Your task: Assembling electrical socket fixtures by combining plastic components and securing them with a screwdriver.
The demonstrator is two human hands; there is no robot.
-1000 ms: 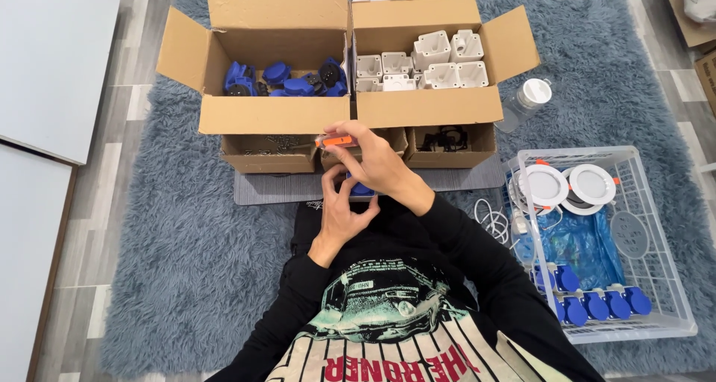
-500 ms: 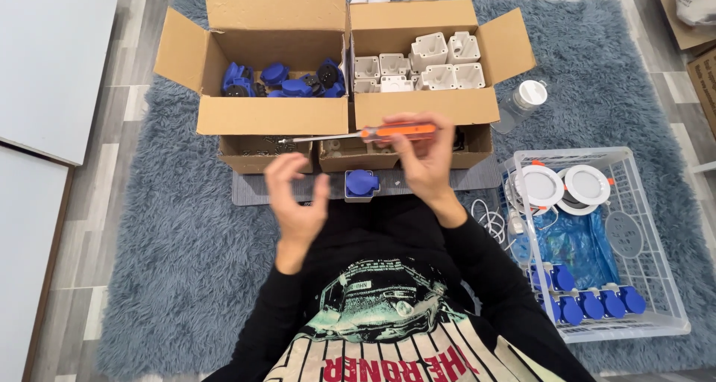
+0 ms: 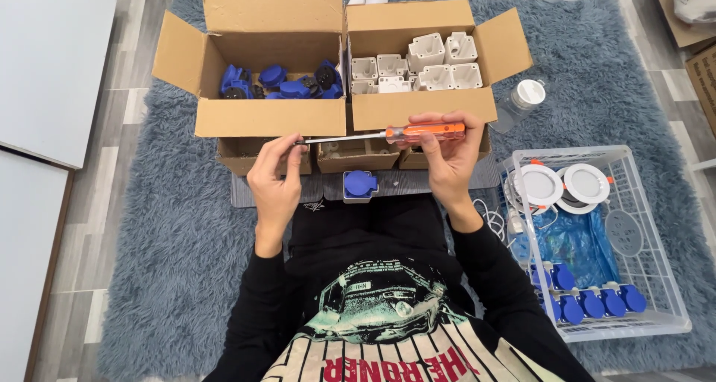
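The orange-handled screwdriver [image 3: 384, 135] lies level, long axis running from 9 to 3 o'clock, its handle clamped in the right hand [image 3: 447, 154] and its tip pinched by the left hand [image 3: 274, 177], hands well apart, with the blue-lidded socket [image 3: 359, 185] between them at 6 o'clock.

The scene is seen through a single head-worn camera, aimed almost straight down from above the seated person's chest. The person's printed shirt [image 3: 388, 322] is cut off by the bottom edge, and both forearms are seen reaching away from the lens toward the top of the frame. The grey rug [image 3: 164, 233] is taken in at close to middling range, with two open cardboard boxes [image 3: 268, 61] near the top edge and a clear plastic crate [image 3: 656, 292] at right. No second view is provided, so nothing is shared.
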